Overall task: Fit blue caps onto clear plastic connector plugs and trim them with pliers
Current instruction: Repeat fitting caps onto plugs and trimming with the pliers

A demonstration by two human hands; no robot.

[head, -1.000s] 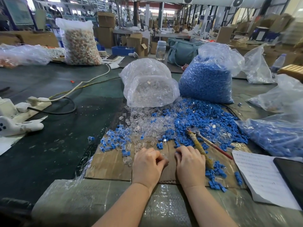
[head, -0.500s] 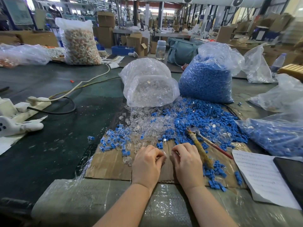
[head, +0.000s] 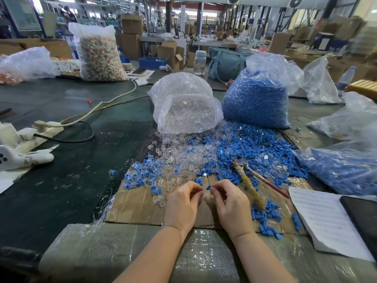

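Bright, even daylight fills the hall from far windows; shadows stay soft, edges bend and blur, plastic bags (head: 184,103) glare.

Factory floor: bulk parts bags (head: 257,99), stacked cartons (head: 131,24).

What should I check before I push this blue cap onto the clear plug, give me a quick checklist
1. Blue cap pinched at the right hand fingertips: ok.
2. Clear plug in the left hand: cannot tell, fingers hide it.
3. Cap lined up with plug: cannot tell, too small.
4. Pliers within reach, lying right of the hands on the cardboard: ok.
5. Loose clear plugs and blue caps piled ahead: ok.
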